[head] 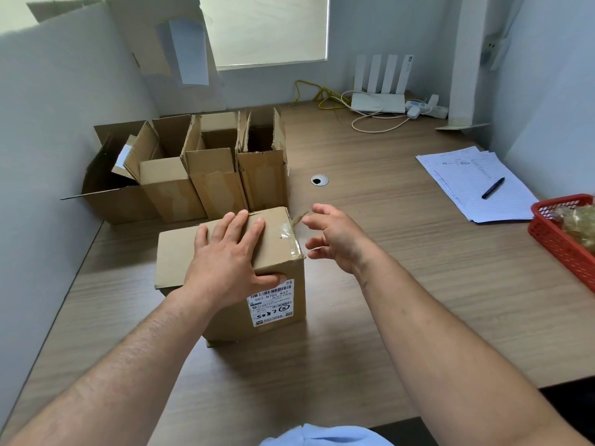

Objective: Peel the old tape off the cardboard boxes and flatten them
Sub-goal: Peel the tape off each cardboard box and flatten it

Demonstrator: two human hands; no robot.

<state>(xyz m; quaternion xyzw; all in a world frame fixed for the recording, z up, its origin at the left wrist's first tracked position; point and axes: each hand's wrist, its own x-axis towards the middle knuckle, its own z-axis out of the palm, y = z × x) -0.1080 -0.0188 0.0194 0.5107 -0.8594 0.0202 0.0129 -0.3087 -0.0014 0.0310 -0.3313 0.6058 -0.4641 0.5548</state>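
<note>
Wooden desk (pixel 386 284) bears a taped box (pixel 180 252): your left hand (pixel 225 262) presses flat on its top, your right hand (pixel 335 239), fingers spread and empty, hovers just beside the peeling tape (pixel 287 235).

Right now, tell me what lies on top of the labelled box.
The left hand rests flat on the labelled box, thumb over its front edge. Some old tape clings to the right corner. Whatever lies beneath the palm is covered.
</note>
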